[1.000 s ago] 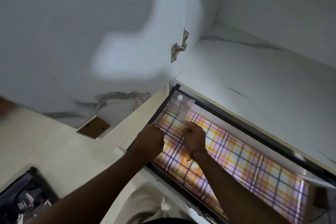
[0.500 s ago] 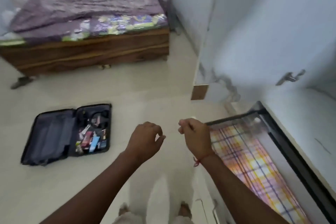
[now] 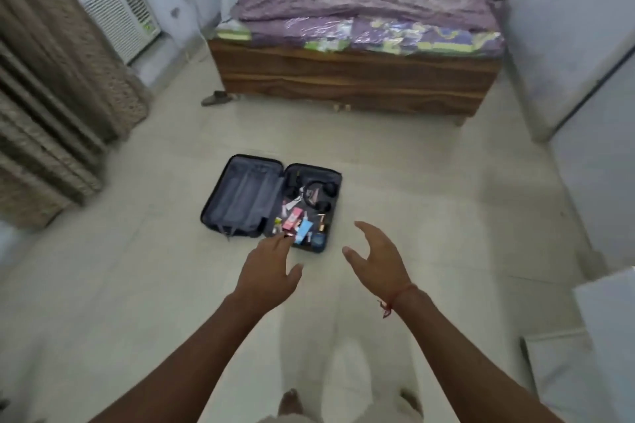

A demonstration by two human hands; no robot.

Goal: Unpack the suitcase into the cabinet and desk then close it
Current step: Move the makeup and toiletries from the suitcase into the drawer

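Head view: both hands, left hand (image 3: 271,271) and right hand (image 3: 378,261), spread empty; best crouch by the open dark fabric suitcase (image 3: 271,203) before grabbing toiletries.

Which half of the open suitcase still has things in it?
The right half of the suitcase, nearer the right hand: it holds black headphones and small colourful packets. The left half shows only grey lining.

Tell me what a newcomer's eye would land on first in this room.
The open suitcase lying flat on the pale floor at centre, its right half strewn with headphones and bright small packets. Both bare hands, left hand and right hand, reach toward it, open and holding nothing. Behind stands a wooden bed with a purple cover.
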